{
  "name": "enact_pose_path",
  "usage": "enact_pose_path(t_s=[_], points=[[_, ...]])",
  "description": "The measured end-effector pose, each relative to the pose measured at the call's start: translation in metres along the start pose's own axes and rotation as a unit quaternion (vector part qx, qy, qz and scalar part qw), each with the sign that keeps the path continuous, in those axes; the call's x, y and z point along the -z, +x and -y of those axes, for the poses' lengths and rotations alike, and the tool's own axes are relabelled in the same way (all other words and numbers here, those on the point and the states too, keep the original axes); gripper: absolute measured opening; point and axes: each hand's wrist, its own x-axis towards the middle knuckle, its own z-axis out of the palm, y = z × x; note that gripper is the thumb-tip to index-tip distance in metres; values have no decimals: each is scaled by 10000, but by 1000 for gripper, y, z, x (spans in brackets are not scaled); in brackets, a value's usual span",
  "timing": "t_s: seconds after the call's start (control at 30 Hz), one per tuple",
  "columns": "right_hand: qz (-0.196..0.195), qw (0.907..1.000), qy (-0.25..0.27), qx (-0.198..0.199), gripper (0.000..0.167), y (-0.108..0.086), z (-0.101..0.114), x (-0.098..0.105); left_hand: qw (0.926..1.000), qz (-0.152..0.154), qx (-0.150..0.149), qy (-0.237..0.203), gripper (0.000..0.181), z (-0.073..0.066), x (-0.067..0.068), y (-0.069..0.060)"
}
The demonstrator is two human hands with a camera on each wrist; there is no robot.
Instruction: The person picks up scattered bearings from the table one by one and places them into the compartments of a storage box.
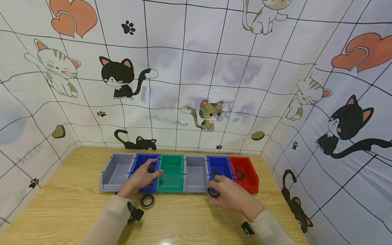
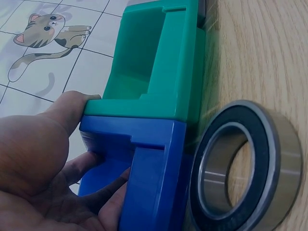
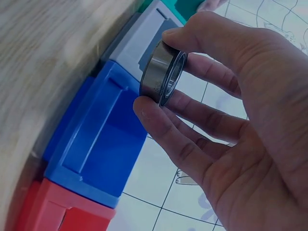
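Note:
My right hand [image 1: 228, 195] pinches a metal ball bearing [image 3: 156, 72] between thumb and fingers, in front of the right-hand blue bin [image 3: 103, 130]. A second bearing [image 1: 215, 173] lies inside that bin. My left hand [image 1: 141, 177] reaches over the other blue bin [image 2: 154, 183], its fingers spread and partly hidden inside; nothing shows in its grasp. Its thumb is at the edge of the green bin [image 2: 144, 108]. On the table just in front of the bins lies a bearing [image 2: 269, 168] with a dark seal.
The bins form a row on the wooden table [image 1: 177, 221]: a grey bin [image 1: 117, 170] at the left end, another grey bin [image 1: 196, 172], and a red bin [image 1: 252, 182] holding a bearing [image 1: 240, 174]. Behind hangs a cat-print cloth [image 1: 171, 75].

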Motion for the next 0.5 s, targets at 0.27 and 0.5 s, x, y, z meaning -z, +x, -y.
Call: enact_pose_path(t_s=[0.27,0.5], points=[[21,10000,-21,70,32,12,0,6,10000,-3,-2,69,82,-2,1,-1],[-79,9995,-70,293,32,24,-3,10,10000,4,28,65,82,-1,1,2]])
